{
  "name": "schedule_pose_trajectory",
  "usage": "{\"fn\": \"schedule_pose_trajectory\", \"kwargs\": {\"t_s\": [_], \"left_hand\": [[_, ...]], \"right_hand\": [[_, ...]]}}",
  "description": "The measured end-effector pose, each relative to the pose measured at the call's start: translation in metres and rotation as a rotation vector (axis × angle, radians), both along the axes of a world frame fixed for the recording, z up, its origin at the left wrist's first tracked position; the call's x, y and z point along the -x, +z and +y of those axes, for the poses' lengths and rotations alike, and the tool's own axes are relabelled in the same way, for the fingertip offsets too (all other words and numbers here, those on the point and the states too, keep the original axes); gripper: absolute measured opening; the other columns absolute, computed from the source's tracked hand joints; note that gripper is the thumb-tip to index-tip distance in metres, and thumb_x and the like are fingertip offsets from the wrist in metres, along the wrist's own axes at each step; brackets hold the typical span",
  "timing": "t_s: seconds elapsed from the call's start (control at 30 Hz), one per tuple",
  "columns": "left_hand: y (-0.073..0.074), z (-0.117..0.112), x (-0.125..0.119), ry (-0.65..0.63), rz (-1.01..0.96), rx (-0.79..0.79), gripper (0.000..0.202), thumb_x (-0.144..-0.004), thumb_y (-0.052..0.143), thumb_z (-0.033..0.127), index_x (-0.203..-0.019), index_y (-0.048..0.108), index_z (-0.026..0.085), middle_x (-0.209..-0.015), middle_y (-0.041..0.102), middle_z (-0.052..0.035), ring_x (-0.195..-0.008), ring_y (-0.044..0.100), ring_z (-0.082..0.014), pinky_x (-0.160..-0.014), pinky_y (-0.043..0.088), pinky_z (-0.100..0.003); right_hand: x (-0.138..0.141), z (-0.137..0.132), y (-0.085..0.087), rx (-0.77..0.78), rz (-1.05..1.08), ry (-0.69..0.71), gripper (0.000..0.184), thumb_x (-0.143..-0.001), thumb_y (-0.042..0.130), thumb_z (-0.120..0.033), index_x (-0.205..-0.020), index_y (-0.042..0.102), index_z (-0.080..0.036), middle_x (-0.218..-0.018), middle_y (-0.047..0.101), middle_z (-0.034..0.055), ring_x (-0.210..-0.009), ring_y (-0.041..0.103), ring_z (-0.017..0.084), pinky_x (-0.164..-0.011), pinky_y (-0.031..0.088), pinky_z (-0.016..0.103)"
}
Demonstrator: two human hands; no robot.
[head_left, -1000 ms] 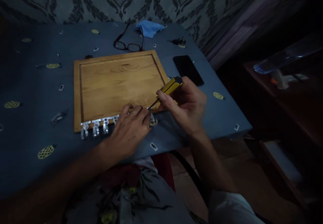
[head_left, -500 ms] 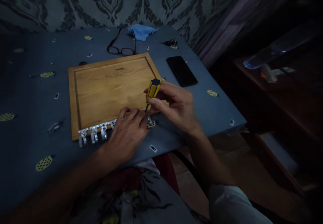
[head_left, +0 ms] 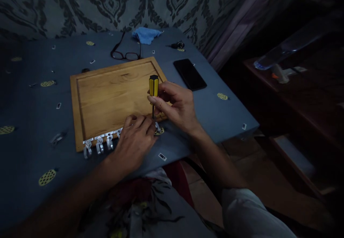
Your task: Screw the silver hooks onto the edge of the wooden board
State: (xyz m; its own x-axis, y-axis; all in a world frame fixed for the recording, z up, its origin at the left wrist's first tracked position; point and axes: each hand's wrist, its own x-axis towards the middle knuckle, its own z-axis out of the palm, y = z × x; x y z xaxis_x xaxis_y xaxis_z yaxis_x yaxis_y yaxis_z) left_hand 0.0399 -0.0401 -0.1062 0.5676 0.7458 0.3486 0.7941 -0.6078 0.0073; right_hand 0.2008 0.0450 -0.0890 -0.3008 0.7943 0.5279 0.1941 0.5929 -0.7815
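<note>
A yellow-and-black screwdriver (head_left: 153, 86) stands nearly upright in my right hand (head_left: 179, 105), pinched between thumb and fingers. Its shaft points down at the right part of a metal hook rail (head_left: 99, 140), close to my left fingertips; the exact tip contact is hard to see. The rail lies along the near edge of a framed wooden board (head_left: 115, 95), its silvery hooks hanging over toward me. My left hand (head_left: 135, 137) is laid over the rail with bent fingers, holding it against the board and covering its middle.
Beyond the board lie eyeglasses (head_left: 125, 55), a blue cloth (head_left: 146, 35) and a small dark object (head_left: 177, 45). A black phone (head_left: 190, 74) rests on the right of the table (head_left: 225, 114). A loose metal piece (head_left: 57, 137) is at left. A clear bottle (head_left: 282, 50) lies on another surface.
The screwdriver has gone from tilted to nearly upright, and my right hand has shifted slightly left. My left hand stays on the rail. The whole view has moved a little.
</note>
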Motion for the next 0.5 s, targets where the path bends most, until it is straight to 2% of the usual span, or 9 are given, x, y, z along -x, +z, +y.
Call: {"fn": "schedule_pose_trajectory", "kwargs": {"t_s": [0.13, 0.33, 0.5], "left_hand": [[0.0, 0.0, 0.0, 0.0, 0.005, 0.005, 0.025, -0.101, 0.066, 0.022, -0.118, 0.073, 0.005, -0.108, 0.077, -0.0127, -0.102, 0.066, -0.0299, -0.092, 0.047, -0.046], [0.002, 0.0, 0.002, -0.026, 0.031, -0.013, 0.024, -0.1, 0.067, 0.022, -0.117, 0.073, 0.005, -0.109, 0.078, -0.0123, -0.102, 0.067, -0.0287, -0.093, 0.046, -0.043], [0.001, 0.0, 0.002, -0.02, 0.041, -0.016, 0.024, -0.1, 0.068, 0.022, -0.116, 0.073, 0.005, -0.109, 0.078, -0.0119, -0.103, 0.067, -0.029, -0.093, 0.046, -0.044]], "right_hand": [[0.002, -0.004, 0.0, 0.051, 0.041, -0.002, 0.038, -0.094, 0.074, -0.054, -0.082, 0.06, -0.021, -0.079, 0.059, -0.0029, -0.056, 0.058, 0.008, -0.057, 0.049, 0.026], [-0.004, -0.026, 0.0, 0.091, 0.167, -0.256, 0.034, -0.092, 0.077, -0.051, -0.081, 0.06, -0.024, -0.075, 0.059, -0.0012, -0.062, 0.059, 0.013, -0.056, 0.051, 0.029], [-0.007, -0.028, -0.002, 0.129, 0.187, -0.222, 0.037, -0.089, 0.079, -0.053, -0.078, 0.058, -0.024, -0.072, 0.06, -0.0019, -0.059, 0.059, 0.013, -0.055, 0.05, 0.03]]}}
